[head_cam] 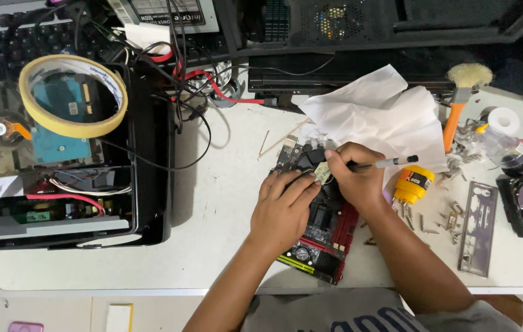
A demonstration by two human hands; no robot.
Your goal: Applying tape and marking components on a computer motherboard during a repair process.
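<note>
Resting flat on a red-and-black motherboard point(326, 237) near the middle of the white table point(224, 203), the left hand point(283, 209) has its fingers loosely spread, fingertips on the board's far part. The right hand point(351, 178) pinches a thin dark pen-like tool point(384, 163) between thumb and fingers, its tip down at the board just beside the left fingertips. A crumpled white tissue point(375, 114) lies just beyond, a yellow-handled screwdriver point(412, 185) to the right. Far left stands an open black computer case point(144, 184) with a roll of tape point(72, 95) on top
</note>
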